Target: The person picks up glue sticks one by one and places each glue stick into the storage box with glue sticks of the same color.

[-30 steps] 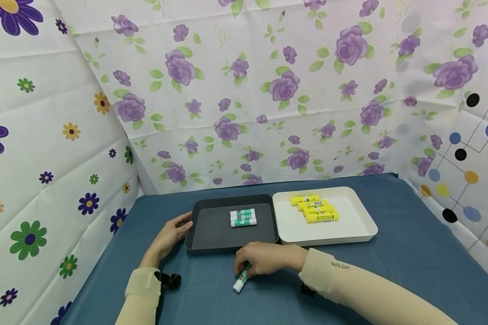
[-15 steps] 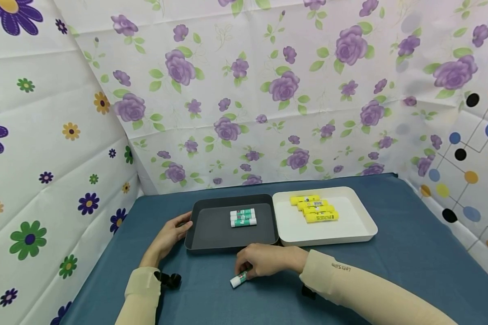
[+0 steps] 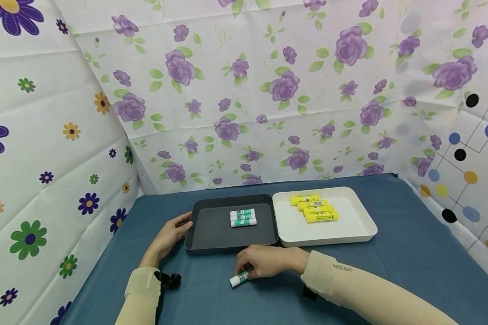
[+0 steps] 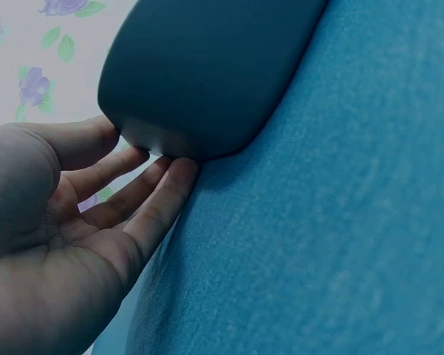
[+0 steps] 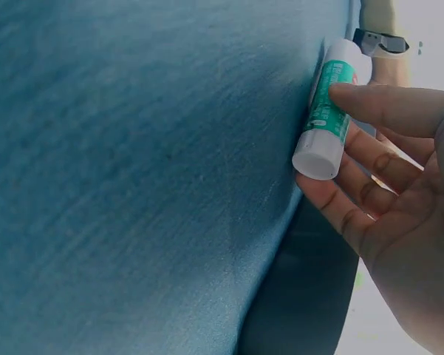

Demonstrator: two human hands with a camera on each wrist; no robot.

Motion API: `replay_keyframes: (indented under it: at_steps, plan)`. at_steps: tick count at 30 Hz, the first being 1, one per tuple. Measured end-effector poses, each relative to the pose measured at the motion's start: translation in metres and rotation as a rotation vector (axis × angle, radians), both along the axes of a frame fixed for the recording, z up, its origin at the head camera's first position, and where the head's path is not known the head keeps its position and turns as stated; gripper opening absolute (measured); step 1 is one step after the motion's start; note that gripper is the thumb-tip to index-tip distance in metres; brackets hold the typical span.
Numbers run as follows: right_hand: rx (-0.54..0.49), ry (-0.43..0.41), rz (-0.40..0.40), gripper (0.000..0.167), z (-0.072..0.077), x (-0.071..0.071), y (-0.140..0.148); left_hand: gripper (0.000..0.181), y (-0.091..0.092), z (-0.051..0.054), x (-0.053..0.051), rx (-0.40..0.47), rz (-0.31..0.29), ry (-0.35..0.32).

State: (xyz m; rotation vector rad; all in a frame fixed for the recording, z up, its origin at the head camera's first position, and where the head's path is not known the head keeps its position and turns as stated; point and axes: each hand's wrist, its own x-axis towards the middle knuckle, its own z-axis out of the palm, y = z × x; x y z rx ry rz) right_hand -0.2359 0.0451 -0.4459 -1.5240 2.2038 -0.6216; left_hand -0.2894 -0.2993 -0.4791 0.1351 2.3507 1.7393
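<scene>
A green-and-white glue stick [image 5: 329, 107] is pinched between the thumb and fingers of my right hand [image 3: 260, 261], low over the blue cloth in front of the dark tray. In the head view its white end points down to the left and its other end is partly hidden by the hand. My left hand [image 3: 171, 234] touches the left end of the dark grey tray [image 3: 211, 239] with extended fingertips and thumb; the left wrist view shows them against the tray's outer wall. Inside that tray, 3 more green-and-white glue sticks [image 3: 243, 217] lie side by side.
Against the dark tray's right side stands a white tray [image 3: 349, 230] holding several yellow glue sticks [image 3: 315, 209]. Both trays rest on a blue cloth-covered table [image 3: 203, 302]. Patterned curtains [image 3: 248, 99] rise behind and at both sides.
The glue stick in my right hand has turned from steeply slanted to flatter, its white end shifting slightly up and left. My left hand and both trays have stayed put.
</scene>
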Motion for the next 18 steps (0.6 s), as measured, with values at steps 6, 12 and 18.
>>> replay_keyframes:
  at_steps: [6,12,18]
  plan:
    - [-0.047,-0.043,-0.039,0.028,0.006,-0.002,0.001,0.059,-0.002,0.0,0.0,0.012,-0.002,-0.001]
    - [-0.077,-0.076,-0.124,0.027,0.015,-0.004,0.005,0.058,-0.002,0.001,0.0,0.013,-0.003,0.004]
    - [-0.137,-0.109,-0.178,0.027,0.021,-0.008,0.009,0.059,-0.001,0.001,0.0,0.01,0.0,-0.007]
